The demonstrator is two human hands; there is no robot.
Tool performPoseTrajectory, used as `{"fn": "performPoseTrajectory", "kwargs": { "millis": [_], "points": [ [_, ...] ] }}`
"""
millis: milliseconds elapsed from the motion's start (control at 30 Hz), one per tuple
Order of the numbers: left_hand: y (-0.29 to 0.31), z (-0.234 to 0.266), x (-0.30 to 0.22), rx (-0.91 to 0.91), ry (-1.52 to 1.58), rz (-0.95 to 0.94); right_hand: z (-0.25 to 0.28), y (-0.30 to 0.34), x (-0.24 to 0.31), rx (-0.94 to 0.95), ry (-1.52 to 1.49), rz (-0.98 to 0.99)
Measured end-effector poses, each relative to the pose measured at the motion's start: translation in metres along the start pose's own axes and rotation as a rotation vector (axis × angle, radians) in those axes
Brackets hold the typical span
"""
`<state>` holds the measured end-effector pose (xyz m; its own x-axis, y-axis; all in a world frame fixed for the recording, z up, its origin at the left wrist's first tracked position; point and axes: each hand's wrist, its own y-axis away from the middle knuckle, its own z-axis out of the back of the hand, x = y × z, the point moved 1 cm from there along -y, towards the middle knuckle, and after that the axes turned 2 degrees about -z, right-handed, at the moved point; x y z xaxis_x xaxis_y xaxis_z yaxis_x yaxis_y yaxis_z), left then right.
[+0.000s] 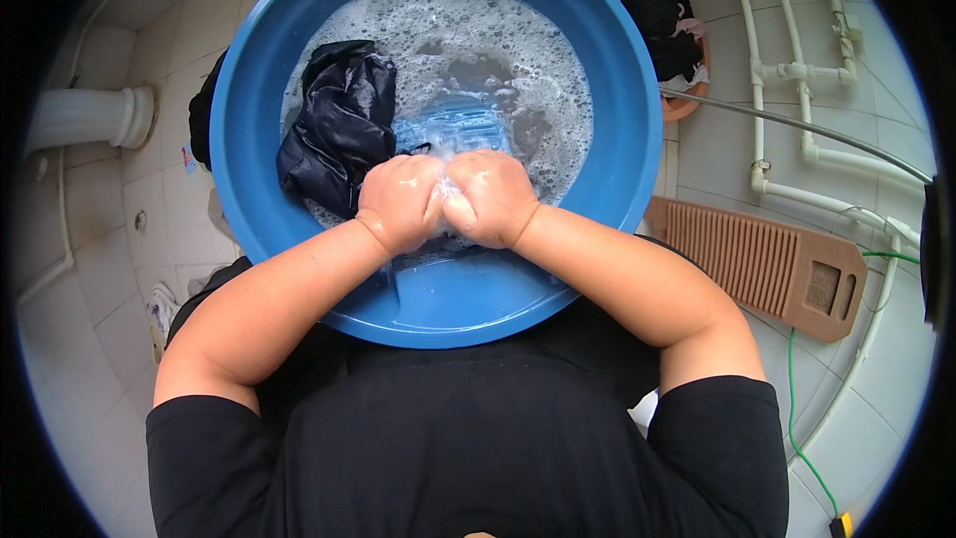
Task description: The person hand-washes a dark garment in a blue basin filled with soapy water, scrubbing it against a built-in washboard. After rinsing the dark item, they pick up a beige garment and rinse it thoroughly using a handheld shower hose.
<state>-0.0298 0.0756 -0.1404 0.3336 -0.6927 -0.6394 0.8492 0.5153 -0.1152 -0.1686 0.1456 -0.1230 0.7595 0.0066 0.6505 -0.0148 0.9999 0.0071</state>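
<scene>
Left hand point(403, 201) and right hand point(495, 197) clench together, contents unclear, toward six o'clock in round blue plastic tub point(624, 154), glossy black wet cloth point(344, 120) at nine; washing seems underway, unfinished amid white foamy suds point(428, 10).

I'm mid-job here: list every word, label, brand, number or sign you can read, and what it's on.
None can be read.
Washboard panel: any marks are too small and blurred to read.
Coloured scrap: too small to read.
Tub and black cloth: no lettering shows.
</scene>
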Motion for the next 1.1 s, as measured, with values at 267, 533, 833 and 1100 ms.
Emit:
{"fn": "performPoseTrajectory", "kwargs": {
  "millis": [267, 533, 833, 1100],
  "points": [
    [-0.016, 0.005, 0.01, 0.003, 0.07, 0.169, 0.002, -0.019, -0.003, -0.015, -0.059, -0.148],
    [-0.031, 0.062, 0.052, 0.227, 0.47, 0.439, 0.068, -0.058, -0.079, -0.66, -1.481, -0.917],
    [-0.054, 0.029, 0.04, -0.18, -0.196, 0.395, 0.048, -0.065, -0.081, -0.059, 0.608, 0.014],
    [-0.087, -0.005, 0.102, 0.194, -0.16, 0.309, 0.026, -0.121, -0.085, 0.268, 0.422, -0.411]
  ]
}}
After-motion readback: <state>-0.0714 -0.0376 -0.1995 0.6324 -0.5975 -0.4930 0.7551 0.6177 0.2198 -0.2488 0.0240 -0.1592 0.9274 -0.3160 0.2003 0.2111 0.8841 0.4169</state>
